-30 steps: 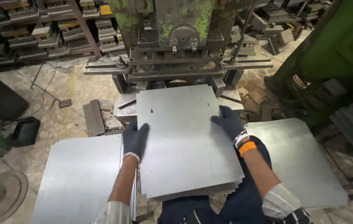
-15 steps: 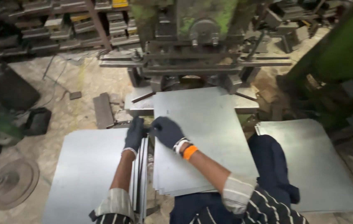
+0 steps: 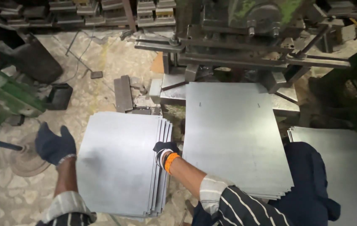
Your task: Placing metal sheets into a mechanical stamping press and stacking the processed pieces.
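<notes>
Three stacks of galvanised steel sheets surround me: a left stack (image 3: 122,163), a centre stack (image 3: 233,138) reaching into the green press (image 3: 245,37) at the far side, and a right stack (image 3: 346,167). My right hand (image 3: 164,151), in a dark glove, has its grip clamped on the right edge of the left stack's top sheets, with the fingers curled over the fanned edges. My left hand (image 3: 54,144), also gloved, hangs clear of the stack's left edge, grip apart, touching nothing.

Hazards, as I judge them:
- One-handed lift: the sheet may sag, slide and drag its neighbours off the fanned pile.
- Sharp edges: a slip could cut through the glove.
- Uneven stack: sheets may shift toward the stone floor (image 3: 103,62).
</notes>
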